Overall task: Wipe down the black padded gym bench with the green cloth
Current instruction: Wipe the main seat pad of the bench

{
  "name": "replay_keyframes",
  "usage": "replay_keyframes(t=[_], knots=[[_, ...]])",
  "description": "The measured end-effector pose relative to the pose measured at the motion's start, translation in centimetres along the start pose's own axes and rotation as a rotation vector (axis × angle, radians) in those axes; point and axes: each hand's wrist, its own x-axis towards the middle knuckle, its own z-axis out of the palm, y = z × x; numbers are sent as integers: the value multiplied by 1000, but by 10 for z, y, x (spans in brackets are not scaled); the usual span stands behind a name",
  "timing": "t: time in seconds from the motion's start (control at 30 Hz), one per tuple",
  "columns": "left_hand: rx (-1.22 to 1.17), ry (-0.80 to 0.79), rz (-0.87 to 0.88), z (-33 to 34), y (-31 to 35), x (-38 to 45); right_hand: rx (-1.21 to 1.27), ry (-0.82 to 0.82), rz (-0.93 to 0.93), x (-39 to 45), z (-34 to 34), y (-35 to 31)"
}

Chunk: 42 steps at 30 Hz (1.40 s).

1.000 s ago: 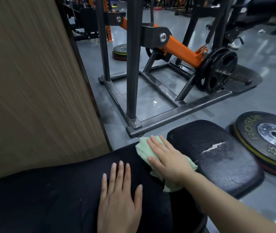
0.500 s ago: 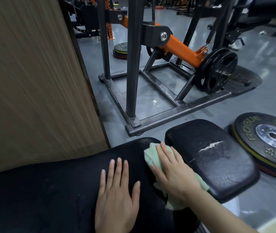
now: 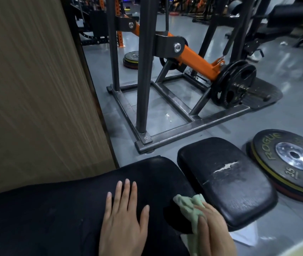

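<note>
Left grip [image 3: 124, 222]: flat, fingers straight, on desk [image 3: 54, 218].
Right grip [image 3: 213, 230]: pressed green cloth [image 3: 189, 206] against desk edge; curl unclear.

Rogue weight plate [image 3: 292, 159], steel rack [image 3: 145, 71], wood panel [image 3: 36, 89]

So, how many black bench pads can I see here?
2. The large pad lies under the left hand; the small pad, with a torn cover, lies to its right, beside the green cloth.
</note>
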Motion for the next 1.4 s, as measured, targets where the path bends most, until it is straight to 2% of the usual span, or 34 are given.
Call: replay_keyframes(t=[0.07,0.13,0.17,0.2,0.3,0.33,0.43,0.47,0.53,0.6,0.7,0.77,0.83,0.9,1.03,1.17,1.23,1.3,1.4], knots=[[7,-7,0,0,1,-1,144,138,125,7,-8,-27],[10,-13,-1,0,0,-2,452,349,372,28,-24,-48],[8,-13,-1,0,0,-2,537,374,446,42,-35,-52],[5,-12,0,0,-1,-1,515,361,458,59,-48,-58],[2,3,3,2,-2,0,213,351,353,95,-79,-36],[2,7,3,3,-3,0,111,240,293,108,-82,-30],[0,12,3,4,-3,1,-114,-345,211,139,-75,-7],[-4,10,4,4,-3,1,-217,-451,183,145,-69,8],[-8,12,9,4,-4,1,-479,-538,108,153,-54,35],[-5,12,10,3,-5,1,-643,-521,71,159,-44,58],[16,63,41,3,-5,1,-714,-448,185,167,-51,91],[39,111,96,4,-6,-1,-639,-482,276,169,-64,107],[61,179,166,2,3,6,-552,-503,259,166,-71,115],[57,188,191,0,31,23,-535,-445,177,160,-70,117],[-51,81,197,2,139,67,-457,-298,104,149,-65,108],[-141,14,75,32,207,97,-326,-249,125,148,-66,112],[-125,-48,29,44,213,101,-307,-225,122,148,-66,116],[-146,-21,-17,52,211,100,-304,-227,106,148,-65,117],[-183,-69,-72,55,206,86,-301,-244,91,146,-66,115]])
